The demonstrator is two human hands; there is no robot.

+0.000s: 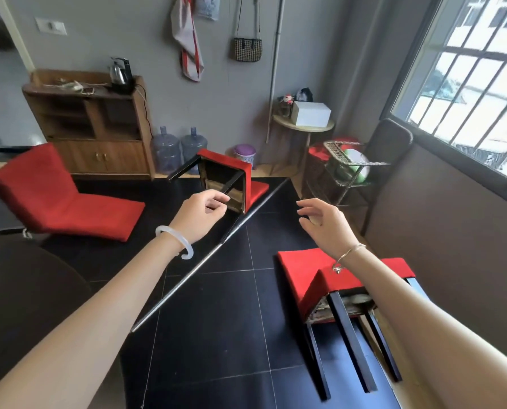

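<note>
A red-cushioned stool [227,166] with black legs lies tipped in the air at the middle, its hollow underside facing me. My left hand [200,215] grips one of its black legs at the tip, fingers curled round it. My right hand [324,221] hovers to the right of that stool with fingers spread and relaxed, holding nothing. A second red stool [320,278] lies on its side on the black tiled floor at the lower right, partly behind my right forearm, its black legs pointing toward me.
A long metal rod [205,261] lies diagonally across the floor. A red floor chair [60,199] sits at left, a wooden cabinet [98,125] with a kettle behind it, two water jugs [178,149], a round side table [302,125], a wicker stand [349,169] and a barred window at right.
</note>
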